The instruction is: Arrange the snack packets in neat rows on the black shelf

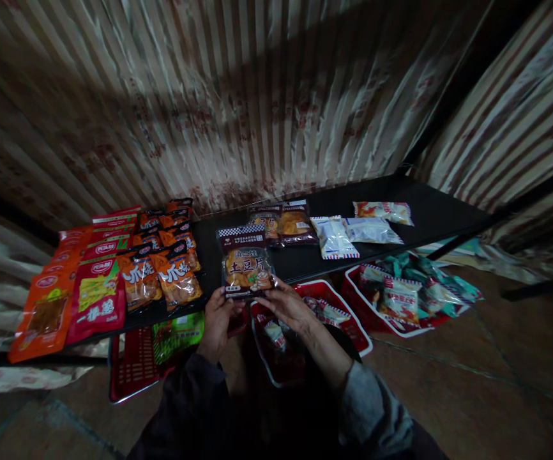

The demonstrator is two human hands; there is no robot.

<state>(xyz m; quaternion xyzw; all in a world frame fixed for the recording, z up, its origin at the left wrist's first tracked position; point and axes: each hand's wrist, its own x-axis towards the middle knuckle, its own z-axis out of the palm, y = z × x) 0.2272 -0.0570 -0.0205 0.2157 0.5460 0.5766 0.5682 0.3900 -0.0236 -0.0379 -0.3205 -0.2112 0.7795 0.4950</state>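
Both my hands hold a dark snack packet [246, 262] with a potato-chip picture, upright above the front edge of a black table [424, 211]. My left hand [216, 316] grips its lower left corner, fingers closed. My right hand [288, 308] pinches its lower right corner. Directly behind the packet, two similar dark packets [283, 223] lie flat on the table.
Rows of orange and red snack packets [97, 281] cover the table's left part. White packets [348, 235] lie at the right. Red baskets [353, 319] with more packets stand on the floor below the front edge. Striped curtains [238, 102] hang behind.
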